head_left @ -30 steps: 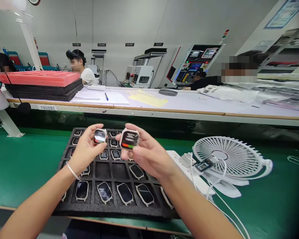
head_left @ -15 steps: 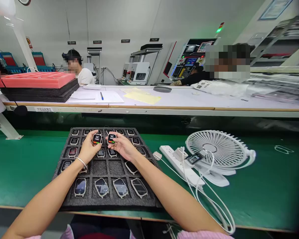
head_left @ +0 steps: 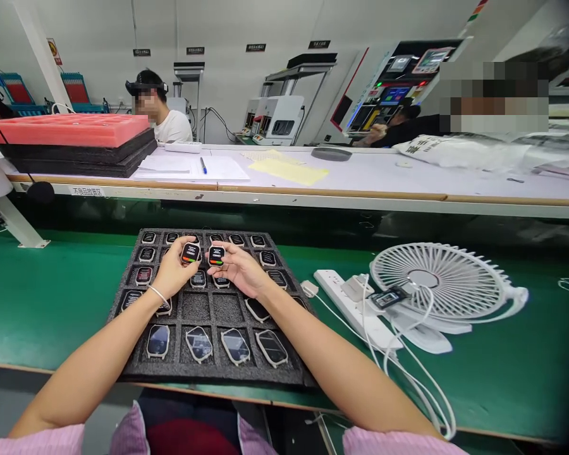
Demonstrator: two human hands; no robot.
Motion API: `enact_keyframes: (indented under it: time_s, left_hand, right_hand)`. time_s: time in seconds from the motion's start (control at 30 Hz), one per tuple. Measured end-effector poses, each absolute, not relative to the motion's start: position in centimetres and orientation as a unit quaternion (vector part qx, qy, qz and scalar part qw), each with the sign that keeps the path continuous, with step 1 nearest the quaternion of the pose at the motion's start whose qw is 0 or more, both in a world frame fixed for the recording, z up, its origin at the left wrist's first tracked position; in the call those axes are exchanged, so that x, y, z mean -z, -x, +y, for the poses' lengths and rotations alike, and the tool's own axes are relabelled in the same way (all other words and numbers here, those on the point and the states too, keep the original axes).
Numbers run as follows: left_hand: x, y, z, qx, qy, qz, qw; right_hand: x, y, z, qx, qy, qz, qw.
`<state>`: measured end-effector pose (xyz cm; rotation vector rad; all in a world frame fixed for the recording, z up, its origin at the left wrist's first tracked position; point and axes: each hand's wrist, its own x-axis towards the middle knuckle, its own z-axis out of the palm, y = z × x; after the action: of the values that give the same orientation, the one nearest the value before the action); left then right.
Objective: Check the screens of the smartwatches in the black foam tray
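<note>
My left hand is closed on a strapless smartwatch, thumb and fingers at its edges. A second smartwatch is pinched in my right hand, close beside the first. Both lit screens face me, with white text on black and an orange and green bar at the bottom. Below the hands lies a black foam tray whose compartments hold several more watch bodies, some lit with text. The front row's screens, such as the one on this watch, are dark. Two compartments in the tray's middle are bare.
A white power strip with plugs and cables lies right of the tray, next to a white fan. Behind runs a raised shelf with papers, a pen and pink foam. Several people sit beyond it.
The camera view has shifted, so the shelf and background sit higher and most things lie further right. Both hands keep hold of their smartwatches above the tray, with little change in grip.
</note>
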<state>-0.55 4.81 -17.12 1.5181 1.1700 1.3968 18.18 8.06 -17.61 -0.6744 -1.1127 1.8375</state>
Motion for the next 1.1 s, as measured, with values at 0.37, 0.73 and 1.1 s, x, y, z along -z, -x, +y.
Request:
enact_keyframes:
  time_s: [0.37,0.73,1.1]
  left_hand:
    - [17.1,0.8,4.5,-0.543,-0.604,0.457,0.363]
    - [16.6,0.4,2.4,-0.517,-0.603,0.443,0.416]
    - [14.2,0.0,0.3,-0.515,-0.545,0.408,0.521]
  right_hand:
    - [17.4,-18.2,7.7,-0.722,0.258,-0.469,0.438]
    - [16.3,-19.3,5.6,-0.733,0.222,-0.477,0.431]
    - [15.4,-19.3,3.7,-0.729,0.208,-0.485,0.435]
